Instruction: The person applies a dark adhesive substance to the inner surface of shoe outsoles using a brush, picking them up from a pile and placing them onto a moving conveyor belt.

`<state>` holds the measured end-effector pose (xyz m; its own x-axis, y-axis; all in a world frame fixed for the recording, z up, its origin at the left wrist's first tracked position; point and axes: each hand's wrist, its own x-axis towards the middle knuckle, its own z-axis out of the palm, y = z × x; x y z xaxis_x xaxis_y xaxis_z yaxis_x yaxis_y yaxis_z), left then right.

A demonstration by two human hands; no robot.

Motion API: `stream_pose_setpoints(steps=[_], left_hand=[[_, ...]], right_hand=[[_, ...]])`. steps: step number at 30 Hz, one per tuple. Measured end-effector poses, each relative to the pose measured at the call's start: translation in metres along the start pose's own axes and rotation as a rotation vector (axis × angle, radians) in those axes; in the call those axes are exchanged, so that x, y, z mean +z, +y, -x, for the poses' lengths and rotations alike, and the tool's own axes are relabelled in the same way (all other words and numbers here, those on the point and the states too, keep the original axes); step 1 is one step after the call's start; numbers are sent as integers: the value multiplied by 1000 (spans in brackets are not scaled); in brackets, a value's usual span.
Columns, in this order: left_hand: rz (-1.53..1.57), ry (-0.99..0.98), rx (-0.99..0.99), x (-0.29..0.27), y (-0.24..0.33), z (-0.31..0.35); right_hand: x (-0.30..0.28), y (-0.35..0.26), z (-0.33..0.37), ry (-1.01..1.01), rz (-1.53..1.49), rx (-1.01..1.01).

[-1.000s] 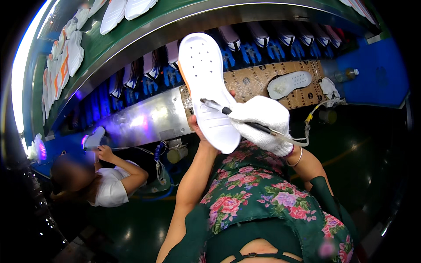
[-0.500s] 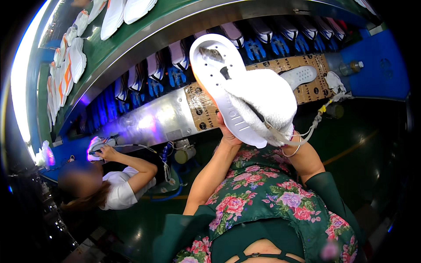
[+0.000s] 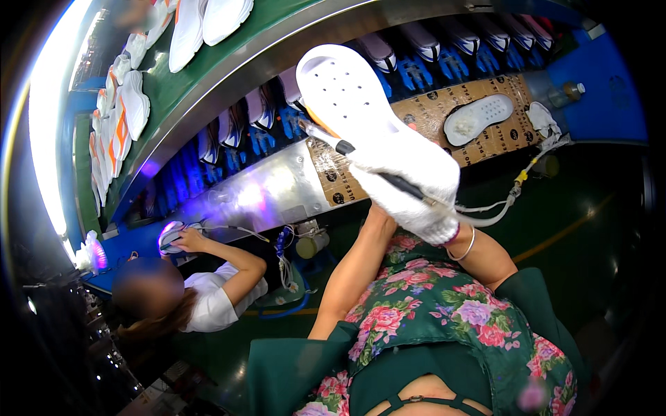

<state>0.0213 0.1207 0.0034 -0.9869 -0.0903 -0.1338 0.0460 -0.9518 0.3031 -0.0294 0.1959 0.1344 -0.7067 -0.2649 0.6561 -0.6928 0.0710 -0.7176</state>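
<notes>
A white shoe sole [image 3: 350, 90] is held up in front of me, its inner face with rows of small holes toward me and its lower part covered by my glove. My left hand [image 3: 379, 216] grips it from below, the fingers mostly hidden behind the glove. In a white knit glove, my right hand [image 3: 416, 173] is closed around a brush [image 3: 344, 147] with a dark handle, joined to a thin hose. The brush's bristle end sits at the sole's left edge, near its orange side; I cannot tell whether it touches.
Another sole [image 3: 479, 118] lies on the cardboard [image 3: 333, 177] over the metal bench [image 3: 257, 197]. Behind it stand shoe uppers [image 3: 378, 50] on blue holders [image 3: 413, 69]. White soles [image 3: 135, 104] line the green shelf [image 3: 166, 97]. A co-worker [image 3: 215, 295] handles a shoe at left.
My gloved right hand has moved left across the sole, and the brush has gone from the sole's inner face to its left edge. The sole has turned slightly, and the view has shifted.
</notes>
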Motion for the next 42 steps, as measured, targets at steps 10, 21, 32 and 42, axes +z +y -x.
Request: stream_pose_setpoints(steps=[10, 21, 32, 42], left_hand=[[80, -57, 55, -10, 22, -17], [193, -228, -5, 11, 48, -28], [106, -249, 25, 11, 74, -40], [-9, -540, -265, -13, 111, -51]], right_hand=[[-3, 1, 3, -170, -142, 55], [-6, 16, 22, -158, -169, 133], [-10, 18, 23, -176, -75, 126], [-15, 21, 32, -361, -77, 45]])
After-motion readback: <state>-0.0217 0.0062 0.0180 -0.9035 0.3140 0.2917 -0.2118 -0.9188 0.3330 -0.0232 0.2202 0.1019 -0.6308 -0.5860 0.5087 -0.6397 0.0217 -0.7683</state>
